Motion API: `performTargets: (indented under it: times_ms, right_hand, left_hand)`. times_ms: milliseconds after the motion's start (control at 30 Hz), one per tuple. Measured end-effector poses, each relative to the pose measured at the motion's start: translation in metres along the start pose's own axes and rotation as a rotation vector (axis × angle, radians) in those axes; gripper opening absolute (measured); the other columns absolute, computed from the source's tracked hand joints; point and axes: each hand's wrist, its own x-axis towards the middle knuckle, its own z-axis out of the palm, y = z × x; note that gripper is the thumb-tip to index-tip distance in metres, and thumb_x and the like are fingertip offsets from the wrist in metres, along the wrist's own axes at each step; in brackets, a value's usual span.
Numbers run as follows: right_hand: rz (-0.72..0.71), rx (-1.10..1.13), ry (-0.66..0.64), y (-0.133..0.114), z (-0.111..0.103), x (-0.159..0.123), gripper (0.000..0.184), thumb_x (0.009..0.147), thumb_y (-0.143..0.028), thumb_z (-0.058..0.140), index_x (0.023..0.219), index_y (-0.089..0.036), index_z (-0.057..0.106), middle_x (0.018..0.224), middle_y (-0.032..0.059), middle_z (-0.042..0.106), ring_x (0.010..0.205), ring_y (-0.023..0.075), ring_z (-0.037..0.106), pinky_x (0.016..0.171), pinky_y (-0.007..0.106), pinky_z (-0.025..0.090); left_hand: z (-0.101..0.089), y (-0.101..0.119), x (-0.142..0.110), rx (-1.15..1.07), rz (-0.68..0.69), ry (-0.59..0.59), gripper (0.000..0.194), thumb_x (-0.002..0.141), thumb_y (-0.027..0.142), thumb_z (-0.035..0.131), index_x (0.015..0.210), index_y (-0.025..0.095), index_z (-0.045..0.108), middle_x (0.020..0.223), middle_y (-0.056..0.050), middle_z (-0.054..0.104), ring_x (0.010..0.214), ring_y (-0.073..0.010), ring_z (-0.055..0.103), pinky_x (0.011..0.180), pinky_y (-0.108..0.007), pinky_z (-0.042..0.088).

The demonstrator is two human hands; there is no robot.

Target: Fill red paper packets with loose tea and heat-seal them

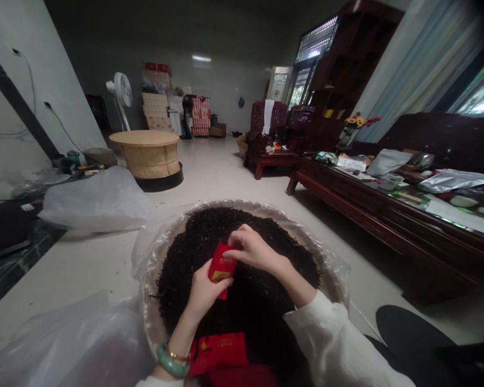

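Note:
A small red packet [222, 263] with gold print is upright in my left hand [205, 290], thumb across its lower front and fingers wrapped behind. At the packet's top edge, my right hand [254, 248] is closed, its thumb over the upper front and its fingers curled. Whether anything else is between those fingers is hidden. Both hands are above a heap of dark loose tea leaves [197, 236] in a wide round basket [148, 301] lined with clear plastic. More red packets [220, 352] lie at the basket's near side, below my left wrist.
Clear plastic bags [97, 199] lie on the floor to the left. Beyond them stands a round drum-shaped table [145, 138] near a white fan [123, 88]. A long dark wooden table [371, 204] covered with clutter runs along the right. A black round seat [411, 336] is at lower right.

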Motion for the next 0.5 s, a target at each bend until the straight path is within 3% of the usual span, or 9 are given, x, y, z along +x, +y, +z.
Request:
performTargets:
  times_ms: [67, 200, 367, 500]
  right_hand:
    - [0.026, -0.010, -0.042, -0.001, -0.002, 0.001, 0.011, 0.079, -0.025, 0.070, 0.076, -0.017, 0.063, 0.076, 0.0027, 0.056, 0.078, 0.0164, 0.049, 0.067, 0.027, 0.042]
    - [-0.032, -0.042, -0.059, 0.000, -0.005, 0.000, 0.013, 0.087, -0.020, 0.059, 0.075, -0.018, 0.054, 0.073, -0.0006, 0.053, 0.071, 0.0131, 0.048, 0.069, 0.026, 0.038]
    - [0.011, 0.103, -0.049, 0.013, -0.001, 0.000, 0.024, 0.090, -0.018, 0.051, 0.068, -0.019, 0.043, 0.056, -0.0072, 0.041, 0.053, 0.0098, 0.039, 0.053, 0.022, 0.028]
    - [0.009, 0.078, -0.038, 0.016, 0.003, 0.000, 0.022, 0.090, -0.018, 0.050, 0.070, -0.020, 0.044, 0.061, -0.0062, 0.046, 0.058, 0.0107, 0.044, 0.062, 0.024, 0.036]
  left_hand:
    - [0.000, 0.001, -0.001, 0.040, 0.034, 0.000, 0.043, 0.053, 0.019, 0.076, 0.095, 0.014, 0.066, 0.075, 0.000, 0.071, 0.068, -0.0178, 0.064, 0.066, -0.028, 0.051]
    - [-0.008, -0.002, -0.004, 0.074, 0.048, -0.109, 0.044, 0.056, 0.020, 0.076, 0.099, 0.015, 0.066, 0.080, -0.001, 0.073, 0.070, -0.0184, 0.065, 0.067, -0.028, 0.052]
    - [-0.021, -0.009, -0.004, 0.182, 0.119, -0.172, 0.033, 0.063, 0.025, 0.074, 0.095, 0.016, 0.070, 0.081, -0.002, 0.074, 0.074, -0.0208, 0.066, 0.072, -0.030, 0.052]
    - [-0.021, -0.009, -0.003, 0.084, 0.083, -0.240, 0.053, 0.059, 0.019, 0.076, 0.111, 0.017, 0.064, 0.101, -0.005, 0.073, 0.090, -0.0228, 0.067, 0.084, -0.033, 0.051]
